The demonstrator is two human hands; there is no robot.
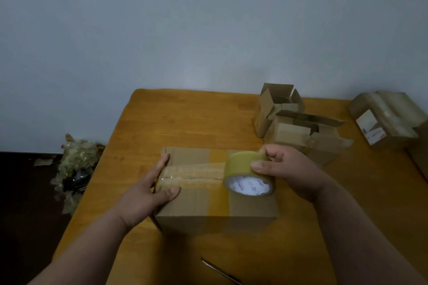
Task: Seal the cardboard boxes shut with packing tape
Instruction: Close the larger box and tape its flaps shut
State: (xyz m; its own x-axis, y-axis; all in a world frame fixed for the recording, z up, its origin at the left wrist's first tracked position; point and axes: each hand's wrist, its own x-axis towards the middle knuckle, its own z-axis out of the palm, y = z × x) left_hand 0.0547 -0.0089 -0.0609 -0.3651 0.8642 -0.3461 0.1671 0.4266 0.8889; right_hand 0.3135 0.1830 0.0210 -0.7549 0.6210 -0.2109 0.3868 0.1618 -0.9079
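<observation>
the box (pixel 208 192) sits near the middle of the table (pixel 185 118), flaps down, with a strip of clear tape (pixel 194 172) laid along its centre seam and an older yellowish band crossing it. the left hand (pixel 148 190) lies flat on the box's left end, fingers straight and spread, thumb on top; that looks meant to pin the start of the strip and keep the box from sliding as the tape is drawn. the right hand (pixel 284 169) grips the roll (pixel 249 176), thumb and fingers curled round its rim, holding it on edge on the box top at the strip's right end so the tape can peel off along the seam. whether the strip has reached the far edge i can't quite tell, the picture is soft there. two open boxes (pixel 291 120) wait just behind, flaps up, and a taped one (pixel 384 118) sits off to the right. a thin blade-like tool (pixel 220 272) lies near the front edge, probably for cutting. crumpled tape scraps (pixel 74 164) are heaped on the floor to the left.
</observation>
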